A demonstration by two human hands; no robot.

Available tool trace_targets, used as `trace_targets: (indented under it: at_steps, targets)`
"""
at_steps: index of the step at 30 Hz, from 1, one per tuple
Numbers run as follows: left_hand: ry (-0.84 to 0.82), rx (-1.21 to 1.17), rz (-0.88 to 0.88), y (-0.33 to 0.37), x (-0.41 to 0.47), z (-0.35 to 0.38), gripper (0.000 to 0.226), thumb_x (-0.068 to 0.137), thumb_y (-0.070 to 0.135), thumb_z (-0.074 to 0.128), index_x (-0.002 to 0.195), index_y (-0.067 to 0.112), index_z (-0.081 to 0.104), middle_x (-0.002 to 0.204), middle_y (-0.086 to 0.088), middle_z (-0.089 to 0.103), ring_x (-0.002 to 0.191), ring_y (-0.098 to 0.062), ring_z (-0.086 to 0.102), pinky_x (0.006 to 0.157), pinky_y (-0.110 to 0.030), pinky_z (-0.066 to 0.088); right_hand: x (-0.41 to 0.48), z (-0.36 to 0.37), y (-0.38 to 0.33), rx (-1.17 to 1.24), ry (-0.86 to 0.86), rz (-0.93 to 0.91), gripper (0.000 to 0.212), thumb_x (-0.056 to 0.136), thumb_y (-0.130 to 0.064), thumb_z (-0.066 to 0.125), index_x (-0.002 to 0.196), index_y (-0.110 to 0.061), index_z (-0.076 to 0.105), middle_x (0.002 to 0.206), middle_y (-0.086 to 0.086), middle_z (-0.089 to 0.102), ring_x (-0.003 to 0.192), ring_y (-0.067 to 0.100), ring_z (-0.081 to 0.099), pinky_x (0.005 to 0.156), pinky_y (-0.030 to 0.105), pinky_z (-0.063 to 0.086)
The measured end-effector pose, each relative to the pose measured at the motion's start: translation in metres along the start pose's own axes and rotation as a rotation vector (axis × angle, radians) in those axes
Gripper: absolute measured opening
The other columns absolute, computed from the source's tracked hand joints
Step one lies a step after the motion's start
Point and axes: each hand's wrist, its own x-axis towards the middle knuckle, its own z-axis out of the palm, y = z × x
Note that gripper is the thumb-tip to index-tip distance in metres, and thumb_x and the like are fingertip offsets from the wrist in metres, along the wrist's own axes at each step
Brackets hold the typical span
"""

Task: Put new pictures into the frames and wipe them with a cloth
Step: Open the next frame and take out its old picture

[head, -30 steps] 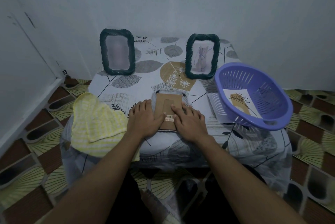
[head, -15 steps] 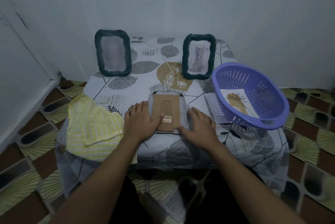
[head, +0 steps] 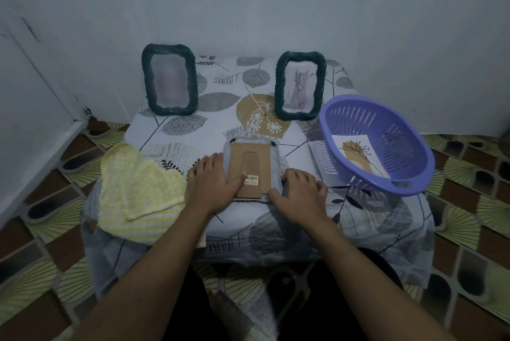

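A picture frame (head: 251,169) lies face down at the middle of the table, its brown cardboard back and folded stand showing. My left hand (head: 212,183) lies flat along the frame's left side, thumb pressing on the cardboard near the barcode sticker. My right hand (head: 300,191) is at the frame's lower right edge, fingers curled against the rim and thumb at the corner. Two dark woven frames stand at the back: the left frame (head: 169,82) shows a blurred picture, the right frame (head: 300,85) a cat drawing. A yellow striped cloth (head: 138,188) lies at the left.
A purple slotted basket (head: 378,144) sits tilted at the table's right edge, with a plant picture (head: 356,155) inside and loose papers (head: 320,158) under it. The small table wears a leaf-print cover (head: 220,103) and stands against the wall. Patterned floor tiles surround it.
My right hand slid off the cardboard back to the frame's lower right edge and its fingers curled there. My left hand stayed on the left side.
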Motion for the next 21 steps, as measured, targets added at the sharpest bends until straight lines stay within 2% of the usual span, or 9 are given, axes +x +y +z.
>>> trace_targets:
  at_steps: [4,8,15,19,21]
  targets:
    - [-0.007,-0.006,-0.007,0.000,0.000,0.000,0.090,0.083,0.079,0.024,0.147,0.017,0.034,0.151,-0.004,0.040,0.139,-0.027,0.034,0.112,-0.049,0.028,0.001,0.005,-0.008,0.039,0.024,0.062,0.025,0.088,-0.048,0.047,0.101,-0.026,0.046,0.123,-0.005,0.050,0.124,0.018,0.037,0.110,0.051,0.021]
    - [0.008,-0.006,-0.004,0.001,0.000,0.001,0.082,0.089,0.074,0.035,0.148,0.017,0.033,0.152,-0.004,0.040,0.139,-0.026,0.033,0.112,-0.048,0.027,0.004,0.009,-0.014,0.058,0.026,0.103,0.020,0.091,-0.040,0.042,0.101,-0.023,0.045,0.122,-0.001,0.049,0.123,0.021,0.036,0.111,0.053,0.021]
    - [0.018,-0.001,-0.003,0.000,0.000,0.001,0.085,0.087,0.076,0.033,0.148,0.017,0.034,0.151,-0.004,0.041,0.137,-0.026,0.035,0.110,-0.047,0.028,0.008,0.003,-0.012,0.035,-0.016,0.103,0.020,0.091,-0.037,0.041,0.103,-0.023,0.046,0.120,-0.001,0.048,0.118,0.020,0.037,0.106,0.051,0.024]
    - [0.006,-0.001,-0.023,0.002,0.000,-0.002,0.091,0.080,0.080,0.029,0.146,0.018,0.037,0.148,-0.007,0.042,0.134,-0.029,0.036,0.108,-0.047,0.030,0.007,-0.002,-0.012,0.058,-0.009,0.122,0.033,0.088,-0.039,0.047,0.117,-0.024,0.049,0.129,-0.002,0.049,0.124,0.019,0.038,0.108,0.051,0.023]
    - [0.013,-0.009,-0.029,0.002,0.000,-0.003,0.088,0.082,0.080,0.034,0.144,0.018,0.040,0.145,-0.010,0.044,0.131,-0.030,0.037,0.107,-0.046,0.031,0.007,-0.004,-0.012,0.069,-0.006,0.114,0.042,0.087,-0.040,0.049,0.126,-0.025,0.047,0.134,-0.002,0.049,0.127,0.020,0.037,0.109,0.051,0.022]
